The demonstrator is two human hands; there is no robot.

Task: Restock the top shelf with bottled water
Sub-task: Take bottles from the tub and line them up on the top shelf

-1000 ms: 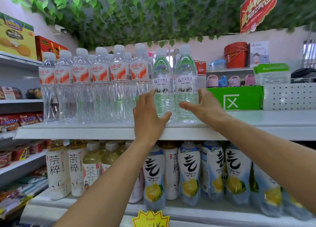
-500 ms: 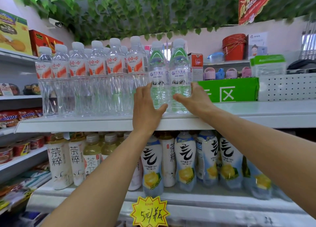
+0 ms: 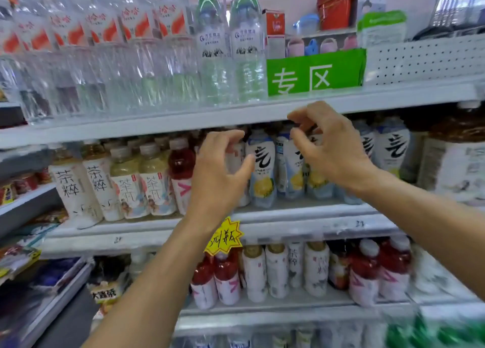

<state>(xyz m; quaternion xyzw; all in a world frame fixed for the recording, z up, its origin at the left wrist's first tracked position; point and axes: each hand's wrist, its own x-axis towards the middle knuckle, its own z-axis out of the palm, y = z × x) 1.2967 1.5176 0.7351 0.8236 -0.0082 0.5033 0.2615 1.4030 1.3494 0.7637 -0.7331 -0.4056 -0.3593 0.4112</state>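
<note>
**Both hands free below the top shelf**

On the far left, a side rack (image 3: pixel 23 200) carries small packets, blurred. The top shelf (image 3: pixel 183 119) runs across the whole view. On it stands a row of clear water bottles with red labels (image 3: pixel 136 46), packed close together from the left edge toward the middle. Just to their right stand two water bottles with green tops (image 3: pixel 231 48), touching each other. Beside these is a green sign (image 3: pixel 315 72) with white characters, and further right a white perforated panel (image 3: pixel 425 59). Behind, on a far ledge, there are red buckets (image 3: pixel 334 5).

The left hand (image 3: pixel 217 174) is held in front of the second shelf, fingers loosely curled, holding nothing. It partly hides a red drink (image 3: pixel 181 174) and the white bottles (image 3: pixel 262 169) behind it. Left of it stand tea bottles (image 3: pixel 112 185). The right hand (image 3: pixel 330 145) hangs just under the edge of the top shelf, fingers bent and spread, also empty; it covers more white bottles. A yellow price tag (image 3: pixel 224 236) is clipped near the left wrist. Lower shelves hold more drinks (image 3: pixel 288 271).
</note>
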